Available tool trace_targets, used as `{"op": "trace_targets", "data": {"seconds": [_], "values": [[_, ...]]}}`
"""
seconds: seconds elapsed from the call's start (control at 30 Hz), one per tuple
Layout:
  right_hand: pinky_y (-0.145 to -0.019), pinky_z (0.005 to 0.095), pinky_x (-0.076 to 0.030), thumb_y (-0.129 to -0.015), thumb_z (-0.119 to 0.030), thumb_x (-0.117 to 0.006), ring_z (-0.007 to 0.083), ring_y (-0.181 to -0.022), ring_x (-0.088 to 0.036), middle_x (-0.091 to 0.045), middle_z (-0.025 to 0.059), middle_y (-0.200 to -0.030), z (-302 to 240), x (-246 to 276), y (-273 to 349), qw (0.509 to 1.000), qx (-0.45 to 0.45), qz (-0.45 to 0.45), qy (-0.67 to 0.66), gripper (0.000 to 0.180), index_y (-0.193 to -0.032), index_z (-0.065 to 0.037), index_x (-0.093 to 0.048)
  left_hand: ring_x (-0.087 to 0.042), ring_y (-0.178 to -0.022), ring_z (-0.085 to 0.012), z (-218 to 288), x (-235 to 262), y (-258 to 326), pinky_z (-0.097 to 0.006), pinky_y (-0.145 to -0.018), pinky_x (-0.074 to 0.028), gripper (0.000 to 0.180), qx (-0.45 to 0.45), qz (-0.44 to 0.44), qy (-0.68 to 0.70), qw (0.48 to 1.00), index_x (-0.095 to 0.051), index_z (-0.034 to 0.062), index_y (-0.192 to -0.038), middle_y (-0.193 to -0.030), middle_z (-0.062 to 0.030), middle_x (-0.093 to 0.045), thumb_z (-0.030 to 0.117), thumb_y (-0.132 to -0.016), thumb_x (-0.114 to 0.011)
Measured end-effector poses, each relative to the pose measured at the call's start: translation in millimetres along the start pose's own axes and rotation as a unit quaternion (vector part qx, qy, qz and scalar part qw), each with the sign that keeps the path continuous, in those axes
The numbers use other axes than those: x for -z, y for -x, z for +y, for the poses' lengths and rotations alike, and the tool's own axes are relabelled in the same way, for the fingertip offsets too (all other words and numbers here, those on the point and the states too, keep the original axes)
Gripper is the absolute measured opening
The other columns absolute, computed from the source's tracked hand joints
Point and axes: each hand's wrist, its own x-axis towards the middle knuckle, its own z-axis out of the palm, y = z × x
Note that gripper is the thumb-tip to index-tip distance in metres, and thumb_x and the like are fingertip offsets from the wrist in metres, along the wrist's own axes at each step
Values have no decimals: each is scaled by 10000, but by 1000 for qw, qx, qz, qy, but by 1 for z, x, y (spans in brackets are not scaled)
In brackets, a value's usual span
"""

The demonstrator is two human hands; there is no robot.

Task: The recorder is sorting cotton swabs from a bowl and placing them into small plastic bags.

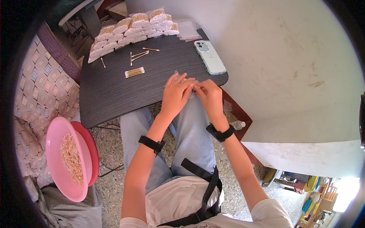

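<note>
Between both hands, at the near edge of the dark surface [110,95], sits a small clear plastic bag [190,86], mostly hidden by fingers. Left hand [175,93] lies partly flat over it, fingers curled down, pinching the film. Right hand [209,95] is closed in a fingertip pinch on the bag's right end. Whether swabs are already inside, cannot tell; the bag is see-through, crinkled, catching a bit of glare.

Doing this well, as a judgement: keep the bag pressed on the surface edge so it does not slide, hold the mouth with one hand, work with the fingertips of the other, keep the sticks parallel.

Just ahead of the left hand lies a neat small bundle of cotton swabs [134,72], wooden sticks, white tips, aligned side by side. Farther ahead, loose swabs [138,56] are scattered singly. Well beyond them, a row of packed swab bags [129,30] is stacked along the far edge. Ahead of the right hand, a light blue phone [210,57] lies camera side up. Far to the left of the left forearm, off the surface, a pink bowl [61,178] holds a heap of swabs.
</note>
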Motion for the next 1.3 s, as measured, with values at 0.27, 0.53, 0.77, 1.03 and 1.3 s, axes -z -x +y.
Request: {"op": "trace_targets", "data": {"seconds": [0.27,0.53,0.77,1.03,1.3], "values": [[-587,282,-487,-798,-50,-662,169,-666,-607,-632,108,-812,-1,9,-11,987,-96,-33,-125,135,-912,16,-633,-581,-1071,-272,6,7,1,-437,-1020,-354,204,23,-10,-5,1000,-662,48,-950,-1000,-86,-669,196,-816,-619],[-613,255,-497,-808,-40,-640,127,-654,-616,-664,95,-765,1,20,-28,974,-99,-150,-138,136,-928,23,-656,-603,-1009,-276,19,-4,1,-435,-1018,-359,235,52,25,-98,993,-660,49,-876,-949,-156,-660,209,-709,-704],[-609,261,-500,-810,-25,-631,148,-668,-641,-669,123,-768,10,26,-18,987,-69,-113,-92,94,-869,48,-638,-601,-1000,-281,20,-8,0,-436,-1000,-368,199,60,36,-106,992,-648,53,-859,-901,-151,-660,181,-717,-704],[-571,255,-492,-822,-26,-627,135,-636,-637,-658,115,-736,5,25,-11,983,-114,-84,-118,91,-868,52,-628,-580,-1052,-286,22,-7,1,-457,-1014,-343,181,62,30,-106,992,-676,57,-891,-987,-96,-671,194,-774,-667],[-552,255,-483,-828,-37,-630,134,-594,-611,-647,103,-719,-5,24,-8,987,-97,-80,-100,87,-861,43,-626,-578,-1069,-273,16,-7,5,-451,-1018,-334,202,65,13,-87,994,-677,69,-928,-1037,-98,-665,194,-771,-657]]}}
